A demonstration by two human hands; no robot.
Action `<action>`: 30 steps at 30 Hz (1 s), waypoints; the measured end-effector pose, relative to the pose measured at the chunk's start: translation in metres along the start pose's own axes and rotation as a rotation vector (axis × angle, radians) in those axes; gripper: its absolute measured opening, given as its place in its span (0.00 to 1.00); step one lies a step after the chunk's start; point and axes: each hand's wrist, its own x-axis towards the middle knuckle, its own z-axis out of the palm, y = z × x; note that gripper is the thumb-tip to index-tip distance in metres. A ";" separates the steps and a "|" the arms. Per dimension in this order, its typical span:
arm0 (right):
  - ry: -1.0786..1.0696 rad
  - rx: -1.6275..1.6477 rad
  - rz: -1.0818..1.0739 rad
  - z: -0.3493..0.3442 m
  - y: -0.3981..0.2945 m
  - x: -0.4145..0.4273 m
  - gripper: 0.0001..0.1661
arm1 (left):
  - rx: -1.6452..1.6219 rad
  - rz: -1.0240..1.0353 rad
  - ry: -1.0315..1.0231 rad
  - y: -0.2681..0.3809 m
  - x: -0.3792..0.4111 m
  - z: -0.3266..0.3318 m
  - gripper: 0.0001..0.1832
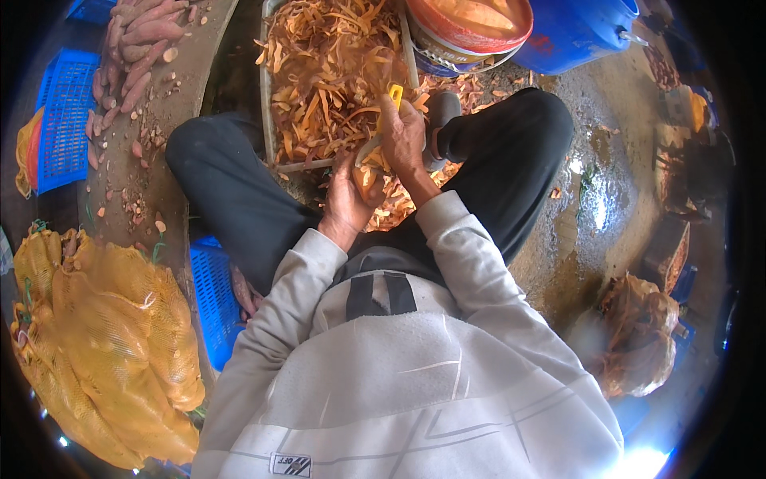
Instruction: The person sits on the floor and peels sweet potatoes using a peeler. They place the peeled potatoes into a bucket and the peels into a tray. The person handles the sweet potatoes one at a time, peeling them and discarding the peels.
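Observation:
My left hand point(349, 193) grips a sweet potato point(364, 177) whose bared flesh shows orange; fingers and peelings hide part of it. Close above it, my right hand point(404, 133) is closed around a peeler with a yellow handle point(395, 94). The peeler's blade is hard to make out against the sweet potato. Both hands are between my bent knees, at the near right corner of a shallow tray point(268, 129). Orange and purplish peelings point(326, 90) heap up inside that tray. More peelings point(392, 206) lie on the floor beneath my hands.
A red-rimmed bucket point(520, 30) holds peeled pieces, beside a blue plastic barrel point(568, 36). Unpeeled sweet potatoes point(140, 54) lie at the upper left near a blue crate point(67, 120). Yellow mesh sacks point(114, 353) and another blue crate point(212, 299) are at left. The right-hand floor point(589, 179) is wet.

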 end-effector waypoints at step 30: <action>-0.102 -0.037 -0.024 -0.003 0.022 0.008 0.23 | 0.013 -0.083 -0.220 -0.001 0.002 -0.028 0.16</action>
